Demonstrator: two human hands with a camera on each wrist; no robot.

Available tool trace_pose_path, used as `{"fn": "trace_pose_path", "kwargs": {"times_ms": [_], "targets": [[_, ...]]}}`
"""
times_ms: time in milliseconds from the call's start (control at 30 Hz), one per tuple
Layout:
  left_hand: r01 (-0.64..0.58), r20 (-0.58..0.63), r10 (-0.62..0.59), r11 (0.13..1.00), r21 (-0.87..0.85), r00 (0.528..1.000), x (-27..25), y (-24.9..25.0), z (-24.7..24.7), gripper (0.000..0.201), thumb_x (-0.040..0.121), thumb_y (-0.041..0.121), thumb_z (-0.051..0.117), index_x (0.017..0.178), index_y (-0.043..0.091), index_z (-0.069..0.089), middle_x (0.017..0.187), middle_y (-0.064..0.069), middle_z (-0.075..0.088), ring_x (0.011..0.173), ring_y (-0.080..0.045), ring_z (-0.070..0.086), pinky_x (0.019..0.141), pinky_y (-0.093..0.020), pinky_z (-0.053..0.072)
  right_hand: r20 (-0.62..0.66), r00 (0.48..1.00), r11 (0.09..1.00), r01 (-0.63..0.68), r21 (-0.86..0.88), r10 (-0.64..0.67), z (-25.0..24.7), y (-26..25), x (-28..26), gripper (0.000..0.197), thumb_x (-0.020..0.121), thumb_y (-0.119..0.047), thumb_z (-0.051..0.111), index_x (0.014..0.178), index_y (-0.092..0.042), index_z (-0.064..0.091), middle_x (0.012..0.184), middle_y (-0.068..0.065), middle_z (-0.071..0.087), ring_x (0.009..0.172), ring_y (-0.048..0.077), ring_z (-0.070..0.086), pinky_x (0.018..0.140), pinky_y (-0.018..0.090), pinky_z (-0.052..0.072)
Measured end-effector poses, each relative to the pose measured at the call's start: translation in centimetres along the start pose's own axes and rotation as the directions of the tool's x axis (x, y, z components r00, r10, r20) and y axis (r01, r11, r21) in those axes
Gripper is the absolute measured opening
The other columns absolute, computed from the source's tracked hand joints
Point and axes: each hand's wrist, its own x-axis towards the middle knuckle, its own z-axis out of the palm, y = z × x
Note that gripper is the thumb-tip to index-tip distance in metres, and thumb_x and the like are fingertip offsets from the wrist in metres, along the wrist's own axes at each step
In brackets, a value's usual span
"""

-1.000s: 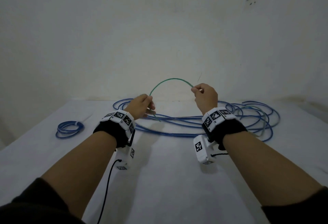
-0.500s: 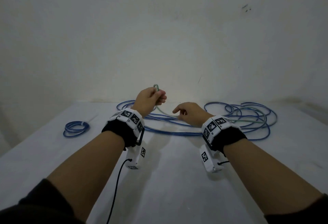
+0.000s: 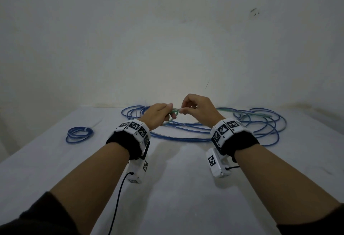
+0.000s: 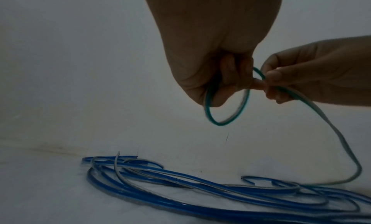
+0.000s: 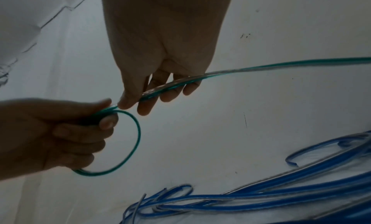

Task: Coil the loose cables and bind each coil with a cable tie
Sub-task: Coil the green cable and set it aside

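Left hand: the left hand (image 3: 157, 114) curls round a small loop of the green cable (image 4: 217, 122), centre frame.
Right hand: the right hand (image 3: 200, 109) pinches the same cable beside it.
Loose pile: blue cables (image 3: 186, 136) sprawl behind.
Far left: bound blue coil (image 3: 79, 134) on the table (image 3: 176, 188).

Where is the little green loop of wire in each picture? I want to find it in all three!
Head view: the green loop is tiny, mid-picture, between the left hand and the right hand.
Left wrist view: it hangs below the left hand's fingers, right of centre.
Right wrist view: it curves out from the left hand at lower left.
Shared landmark: the loose blue cables on the table, under the hands in every view.
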Motion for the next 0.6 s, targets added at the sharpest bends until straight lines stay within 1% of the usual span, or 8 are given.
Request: {"fn": "trace_pose_path", "kwargs": {"times_ms": [67, 133, 233, 300, 367, 433, 500, 600], "targets": [[0.016, 0.026, -0.015, 0.999, -0.032, 1.0, -0.1, 0.1, -0.1, 0.044, 0.1, 0.032, 0.035, 0.07, 0.017, 0.064, 0.051, 0.01, 0.038, 0.048, -0.007, 0.034, 0.05, -0.02, 0.03, -0.023, 1.0, 1.0, 0.01, -0.024, -0.011, 0.1, 0.5, 0.0, 0.012, 0.077, -0.024, 0.073, 0.078, -0.02, 0.062, 0.076, -0.002, 0.067, 0.074, 0.016, 0.061, 0.079, 0.035, 0.05], [0.023, 0.029, -0.021, 0.996, -0.087, 0.999, 0.0, 0.4, -0.2, 0.039, 0.099, 0.026, 0.037, 0.071, 0.015, 0.061, 0.05, 0.011, 0.038, 0.046, -0.006, 0.031, 0.047, -0.018, 0.027, -0.039, 0.998, 0.997, 0.041, -0.069, -0.044, 0.2, 1.0, 0.0, 0.008, 0.08, -0.024, 0.069, 0.083, -0.024, 0.062, 0.082, -0.001, 0.063, 0.079, 0.018, 0.06, 0.083, 0.044, 0.049], [0.06, 0.021, -0.057, 0.97, -0.235, 0.998, 0.0, 0.5, -0.5, 0.035, 0.101, 0.019, 0.033, 0.075, 0.01, 0.055, 0.05, 0.008, 0.033, 0.04, -0.004, 0.026, 0.041, -0.015, 0.022, -0.038, 0.999, 0.993, 0.002, -0.116, -0.006, 0.1, 2.1, -0.4, 0.012, 0.086, -0.014, 0.061, 0.094, -0.022, 0.057, 0.083, -0.005, 0.06, 0.085, 0.017, 0.06, 0.092, 0.047, 0.045], [0.087, 0.045, -0.077, 0.948, -0.308, 0.996, 0.0, 0.5, -0.7, 0.035, 0.102, 0.017, 0.03, 0.078, 0.008, 0.054, 0.046, 0.011, 0.032, 0.04, -0.005, 0.025, 0.041, -0.015, 0.021, -0.023, 0.999, 0.996, -0.037, -0.08, 0.035, 0.0, 2.5, -0.8, 0.013, 0.09, -0.008, 0.055, 0.094, -0.02, 0.054, 0.08, -0.005, 0.06, 0.082, 0.018, 0.059, 0.09, 0.043, 0.046], [0.126, 0.097, -0.099, 0.937, -0.325, 0.99, -0.1, 0.6, -0.8, 0.037, 0.102, 0.017, 0.027, 0.08, 0.007, 0.056, 0.045, 0.012, 0.032, 0.043, -0.007, 0.025, 0.043, -0.017, 0.023, -0.017, 1.0, 0.998, -0.019, -0.059, 0.018, 0.1, 2.5, -0.9, 0.012, 0.092, -0.004, 0.049, 0.094, -0.015, 0.056, 0.076, -0.001, 0.058, 0.075, 0.017, 0.054, 0.078, 0.036, 0.047], [0.17, 0.142, -0.13, 0.928, -0.33, 0.981, -0.3, 0.7, -0.6, 0.04, 0.102, 0.021, 0.026, 0.082, 0.008, 0.058, 0.047, 0.011, 0.032, 0.044, -0.008, 0.025, 0.044, -0.018, 0.025, -0.059, 0.998, 0.997, 0.018, -0.081, -0.023, 0.3, 2.4, -0.7, 0.014, 0.092, -0.004, 0.049, 0.095, -0.01, 0.061, 0.075, -0.002, 0.054, 0.072, 0.013, 0.049, 0.069, 0.027, 0.04], [0.203, 0.159, -0.156, 0.917, -0.343, 0.975, -0.4, 0.7, -0.3, 0.043, 0.102, 0.03, 0.027, 0.082, 0.009, 0.059, 0.05, 0.009, 0.031, 0.044, -0.008, 0.026, 0.045, -0.018, 0.025, -0.094, 0.994, 0.993, 0.044, -0.114, -0.055, 0.5, 2.3, -0.4, 0.015, 0.092, -0.006, 0.05, 0.095, -0.009, 0.064, 0.073, -0.007, 0.05, 0.072, 0.008, 0.046, 0.067, 0.02, 0.035], [0.187, 0.15, -0.137, 0.898, -0.398, 0.979, -0.4, 0.5, -0.2, 0.037, 0.102, 0.028, 0.03, 0.077, 0.012, 0.053, 0.05, 0.009, 0.032, 0.044, -0.008, 0.026, 0.048, -0.02, 0.024, -0.096, 0.995, 0.997, 0.024, -0.077, -0.031, 0.9, 2.3, -0.4, 0.014, 0.093, -0.011, 0.05, 0.094, -0.01, 0.064, 0.072, -0.001, 0.054, 0.069, 0.009, 0.048, 0.066, 0.02, 0.037]]}}
